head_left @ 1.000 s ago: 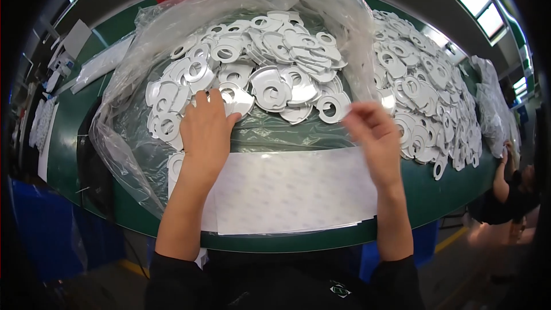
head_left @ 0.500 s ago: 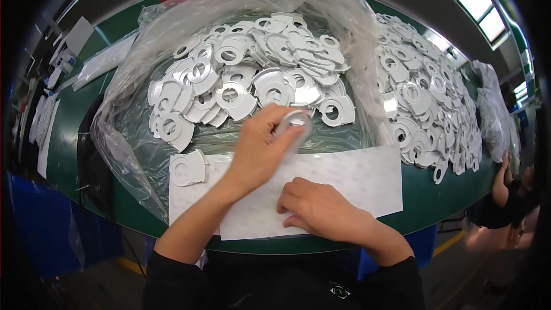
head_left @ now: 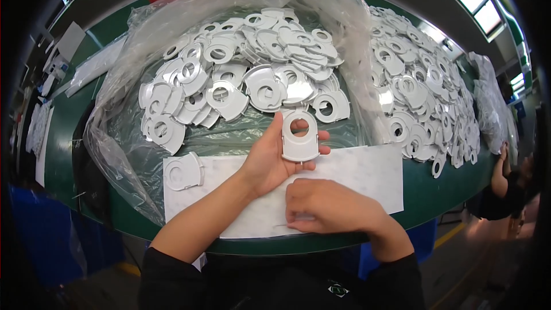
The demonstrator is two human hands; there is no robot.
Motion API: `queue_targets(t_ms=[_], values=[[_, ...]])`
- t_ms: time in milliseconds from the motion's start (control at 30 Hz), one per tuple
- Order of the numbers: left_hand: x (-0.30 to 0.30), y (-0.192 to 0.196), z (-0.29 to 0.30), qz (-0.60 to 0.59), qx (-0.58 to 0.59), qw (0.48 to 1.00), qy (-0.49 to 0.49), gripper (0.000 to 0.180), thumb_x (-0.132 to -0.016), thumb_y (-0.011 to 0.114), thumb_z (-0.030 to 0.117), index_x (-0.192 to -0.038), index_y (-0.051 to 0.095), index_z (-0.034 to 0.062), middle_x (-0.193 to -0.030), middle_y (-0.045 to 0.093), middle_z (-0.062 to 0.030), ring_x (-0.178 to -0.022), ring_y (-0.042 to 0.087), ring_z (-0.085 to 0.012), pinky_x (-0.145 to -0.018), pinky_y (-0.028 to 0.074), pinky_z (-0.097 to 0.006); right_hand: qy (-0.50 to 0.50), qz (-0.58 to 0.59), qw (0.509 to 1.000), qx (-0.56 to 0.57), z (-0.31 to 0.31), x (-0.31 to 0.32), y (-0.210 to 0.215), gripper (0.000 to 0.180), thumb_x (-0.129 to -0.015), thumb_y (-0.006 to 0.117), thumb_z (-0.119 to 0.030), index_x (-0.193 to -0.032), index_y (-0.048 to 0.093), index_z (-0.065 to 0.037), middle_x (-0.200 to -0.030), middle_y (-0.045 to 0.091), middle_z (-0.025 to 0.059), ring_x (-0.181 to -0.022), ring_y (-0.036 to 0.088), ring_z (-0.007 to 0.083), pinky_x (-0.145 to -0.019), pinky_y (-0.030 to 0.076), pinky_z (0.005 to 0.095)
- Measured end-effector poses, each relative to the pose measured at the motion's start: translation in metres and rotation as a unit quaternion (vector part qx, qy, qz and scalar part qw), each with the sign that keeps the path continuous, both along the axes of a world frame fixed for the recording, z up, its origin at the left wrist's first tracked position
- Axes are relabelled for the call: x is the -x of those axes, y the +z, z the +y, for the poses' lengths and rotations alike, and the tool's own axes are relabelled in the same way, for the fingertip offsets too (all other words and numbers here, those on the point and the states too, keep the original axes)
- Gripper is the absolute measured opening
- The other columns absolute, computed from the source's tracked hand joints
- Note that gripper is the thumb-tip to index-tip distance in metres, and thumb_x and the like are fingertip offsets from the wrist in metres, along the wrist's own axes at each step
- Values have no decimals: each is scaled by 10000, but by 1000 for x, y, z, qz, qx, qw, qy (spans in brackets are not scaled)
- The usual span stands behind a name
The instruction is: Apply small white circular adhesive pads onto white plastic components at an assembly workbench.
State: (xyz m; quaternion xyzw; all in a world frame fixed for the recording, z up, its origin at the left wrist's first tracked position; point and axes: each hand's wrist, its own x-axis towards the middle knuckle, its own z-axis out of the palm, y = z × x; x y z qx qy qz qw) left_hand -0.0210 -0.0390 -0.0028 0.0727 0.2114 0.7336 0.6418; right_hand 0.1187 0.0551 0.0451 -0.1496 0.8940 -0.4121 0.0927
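Green tabletop spreads wide under you, and on it a big clear plastic bag lies open with a heap of white ring-shaped parts piled inside at twelve o'clock. At two o'clock, a second heap of the same parts sits loose on the tabletop. Right in front of you lies a white sheet, and one white part rests on its nine o'clock end. Your left hand is over the sheet, palm up, its grip closed on a white holed part, thumb and fingers at its edges. Your right hand is at six o'clock, curled down on the sheet, fingertips pinching at its surface; what they pinch, you cannot tell.
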Motion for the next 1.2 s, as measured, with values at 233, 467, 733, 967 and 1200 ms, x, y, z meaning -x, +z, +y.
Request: queue_targets(t_ms=[233, 467, 733, 967, 1200], values=[[-2, 0, 3, 28, 24, 999, 18, 551, -992, 155, 499, -1241, 411, 79, -1227, 532, -206, -1059, 567, -307, -730, 483, -350, -36, 3, 999, -10, 1, 7, -6, 153, -753, 701, -151, -835, 617, -52, -836, 587, 74, -850, 577, 279, -752, 469, 361], [-2, -2, 1, 1, 21, 999, 38, 536, -995, 168, 489, -1243, 400, 74, -1213, 535, -207, -1042, 566, -305, -726, 479, -357, -27, -13, 999, -22, 1, 8, -5, 242, -748, 712, -185, -934, 607, -73, -878, 589, 90, -891, 574, 279, -768, 470, 373], [-3, -2, 3, 13, 23, 999, 28, 544, -992, 164, 499, -1229, 411, 76, -1214, 538, -205, -1046, 564, -304, -709, 469, -354, -44, -12, 997, -62, -13, -1, 4, 187, -753, 698, -162, -875, 586, -77, -879, 551, 79, -906, 557, 276, -742, 466, 375], [-5, 0, 4, 34, 43, 998, 26, 546, -988, 165, 514, -1196, 434, 88, -1205, 545, -201, -1045, 572, -302, -699, 458, -345, 90, -77, 988, 103, 10, -4, 25, 98, -782, 678, -121, -790, 601, -60, -784, 574, 67, -828, 558, 260, -685, 457, 349], [-11, 7, 2, 84, 93, 991, 37, 639, -971, 130, 558, -1184, 449, 47, -1051, 597, -192, -882, 596, -249, -612, 429, -304, -262, 67, 866, 421, 38, 3, 23, 35, -851, 611, 3, -863, 586, 25, -820, 575, 37, -787, 561, 113, -692, 475, 248]])
